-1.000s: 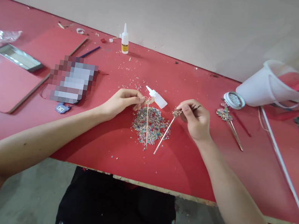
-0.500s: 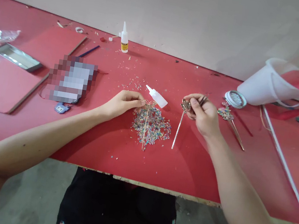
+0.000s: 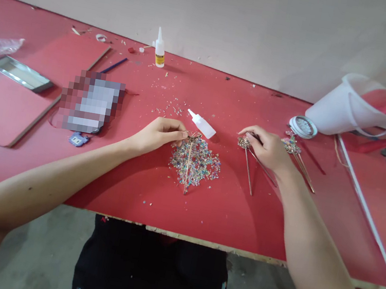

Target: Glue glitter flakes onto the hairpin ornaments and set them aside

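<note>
Head view: L hand (image 3: 159, 134) was pinched shut, thumb & fingers on the ornate top of a pin (image 3: 188, 163). Its stem ran back toward the person across the chip pile (image 3: 206, 164) at mid counter (image 3: 128, 178). R hand (image 3: 269, 150) was closed on the top of a 2nd pin (image 3: 248, 168), just right of the pile, stem angled down at the counter. Glue bottle (image 3: 202, 124) lay betw. the hands on the far side. Other pins (image 3: 294, 149) & a round tin (image 3: 303, 127) sat just beyond R hand.

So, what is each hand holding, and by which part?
Left hand pinches a hairpin by its decorated head; right hand holds a second hairpin, also by the head.
</note>
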A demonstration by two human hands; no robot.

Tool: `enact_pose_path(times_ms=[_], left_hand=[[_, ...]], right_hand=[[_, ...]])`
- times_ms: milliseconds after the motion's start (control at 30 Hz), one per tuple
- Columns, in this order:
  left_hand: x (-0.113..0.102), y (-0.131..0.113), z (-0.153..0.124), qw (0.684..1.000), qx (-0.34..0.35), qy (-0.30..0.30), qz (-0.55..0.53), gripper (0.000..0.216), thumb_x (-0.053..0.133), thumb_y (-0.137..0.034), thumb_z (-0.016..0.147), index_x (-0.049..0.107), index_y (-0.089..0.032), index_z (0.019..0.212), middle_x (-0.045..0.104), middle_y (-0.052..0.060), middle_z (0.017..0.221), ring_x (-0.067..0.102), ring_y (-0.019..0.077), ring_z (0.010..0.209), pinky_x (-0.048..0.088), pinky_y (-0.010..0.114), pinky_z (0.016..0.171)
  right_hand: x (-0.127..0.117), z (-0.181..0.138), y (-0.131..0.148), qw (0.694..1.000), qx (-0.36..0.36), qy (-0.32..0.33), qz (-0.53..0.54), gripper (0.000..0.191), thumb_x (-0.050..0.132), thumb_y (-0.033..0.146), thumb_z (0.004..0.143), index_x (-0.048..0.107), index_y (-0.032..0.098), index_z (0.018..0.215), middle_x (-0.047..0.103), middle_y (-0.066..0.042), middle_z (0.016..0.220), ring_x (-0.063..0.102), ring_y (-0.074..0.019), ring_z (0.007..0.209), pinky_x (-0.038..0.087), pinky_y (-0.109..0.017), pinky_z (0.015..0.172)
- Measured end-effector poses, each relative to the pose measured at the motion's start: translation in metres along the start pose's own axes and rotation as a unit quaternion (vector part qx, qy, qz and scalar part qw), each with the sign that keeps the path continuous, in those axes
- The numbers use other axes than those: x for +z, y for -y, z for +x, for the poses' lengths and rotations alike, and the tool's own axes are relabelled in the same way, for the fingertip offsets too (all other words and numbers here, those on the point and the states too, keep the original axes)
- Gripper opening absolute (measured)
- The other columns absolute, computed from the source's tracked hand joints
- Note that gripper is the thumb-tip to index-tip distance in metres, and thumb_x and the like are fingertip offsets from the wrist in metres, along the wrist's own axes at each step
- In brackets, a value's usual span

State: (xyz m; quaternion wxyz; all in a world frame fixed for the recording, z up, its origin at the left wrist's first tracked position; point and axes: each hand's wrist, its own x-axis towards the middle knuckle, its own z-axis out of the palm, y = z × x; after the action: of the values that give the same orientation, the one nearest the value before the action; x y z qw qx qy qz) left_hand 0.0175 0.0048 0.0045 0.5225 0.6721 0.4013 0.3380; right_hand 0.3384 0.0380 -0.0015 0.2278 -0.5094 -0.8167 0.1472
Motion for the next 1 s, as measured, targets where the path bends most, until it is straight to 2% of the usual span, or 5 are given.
enact_pose_path(times_ms=[200,400,500,700,1000], left_hand=[[0.0,0.001,0.0,1.0,-0.003,0.004,-0.006,0.022,0.058,-0.032,0.085,0.061,-0.015,0.072,0.058,0.0,0.064,0.053,0.009,0.061,0.043,0.022,0.063],[0.0,0.002,0.001,1.0,-0.002,0.006,-0.011,0.02,0.059,-0.032,0.084,0.063,-0.014,0.076,0.059,0.0,0.064,0.054,0.0094,0.062,0.044,0.022,0.062],[0.0,0.003,0.001,1.0,0.005,0.009,0.0,0.02,0.059,-0.032,0.084,0.063,-0.014,0.076,0.059,0.0,0.064,0.055,0.0093,0.062,0.044,0.022,0.063],[0.001,0.004,0.0,0.999,0.013,0.025,0.032,0.022,0.057,-0.034,0.086,0.063,-0.015,0.077,0.06,0.0,0.067,0.055,0.0099,0.065,0.043,0.022,0.065],[0.003,0.0,-0.004,0.982,0.06,0.06,0.167,0.025,0.052,-0.035,0.09,0.063,-0.016,0.079,0.06,-0.001,0.069,0.05,0.0093,0.063,0.038,0.022,0.062]], right_hand=[[-0.001,0.002,-0.001,0.994,-0.027,-0.082,-0.068,0.023,0.044,0.028,0.094,0.064,0.024,0.106,0.069,-0.008,0.104,0.064,-0.024,0.095,0.047,-0.038,0.081],[0.005,0.001,0.012,0.974,0.039,-0.221,0.032,0.032,0.036,0.042,0.099,0.062,0.024,0.106,0.057,-0.001,0.068,0.056,-0.0159,0.062,0.044,-0.03,0.062],[0.011,-0.004,0.034,0.978,0.037,-0.202,0.039,0.03,0.04,0.043,0.098,0.062,0.024,0.105,0.057,-0.001,0.068,0.055,-0.0151,0.059,0.043,-0.029,0.058],[0.033,-0.015,0.079,0.996,-0.003,-0.058,0.071,0.018,0.054,0.035,0.091,0.062,0.023,0.102,0.069,-0.004,0.082,0.065,-0.0175,0.073,0.049,-0.029,0.066],[0.05,-0.02,0.088,0.995,-0.07,0.036,0.057,0.032,0.051,0.032,0.094,0.059,0.024,0.124,0.066,0.0,0.074,0.056,-0.0113,0.058,0.043,-0.027,0.057]])
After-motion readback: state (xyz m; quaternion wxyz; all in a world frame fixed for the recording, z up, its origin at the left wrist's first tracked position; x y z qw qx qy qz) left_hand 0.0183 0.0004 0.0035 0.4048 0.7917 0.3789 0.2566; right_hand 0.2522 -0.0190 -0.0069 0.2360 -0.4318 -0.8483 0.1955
